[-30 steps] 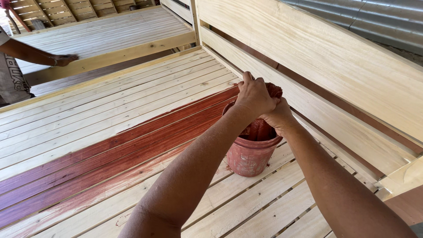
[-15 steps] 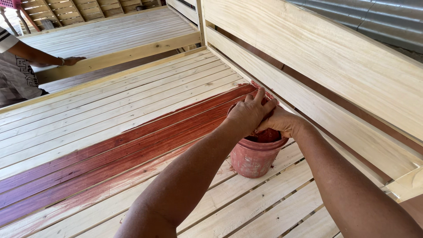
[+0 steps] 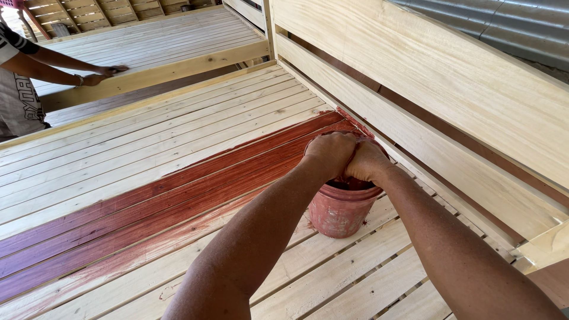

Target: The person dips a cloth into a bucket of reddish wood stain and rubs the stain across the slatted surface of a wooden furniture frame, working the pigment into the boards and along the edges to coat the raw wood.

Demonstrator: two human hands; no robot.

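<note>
— Report the hands and what they work over.

— Both are clenched into fists, pressed knuckle to knuckle directly above the mouth of the round, red-stained plastic bucket (image 3: 339, 211). The left hand (image 3: 329, 153) and the right hand (image 3: 367, 161) are each closed tight; whatever they squeeze is hidden inside the fists, so I cannot tell what it is.

— Location of the bucket?

— It stands upright on the pale slatted wooden platform (image 3: 178, 124), at the end of the dark red stained band (image 3: 154, 207) and just beside the tall pale plank backrest (image 3: 427, 83).

— Materials and surfaces?

— The bucket is smooth-walled, tapering downward, smeared with reddish stain, with dark liquid inside its rim. The platform slats are raw, straight-grained, with narrow gaps between them. The stained band runs lengthwise away from the bucket, glossy and deep red in the middle, thin and streaky at its near edge.

— Surroundings?

— Beyond the bucket, well apart, a second unstained slatted frame (image 3: 148, 41) lies parallel. Another person's hand (image 3: 98, 77) rests on its thick edge beam. Grey corrugated metal sheeting (image 3: 510, 29) shows behind the backrest. Both forearms cross the near slats and cover part of them.
</note>
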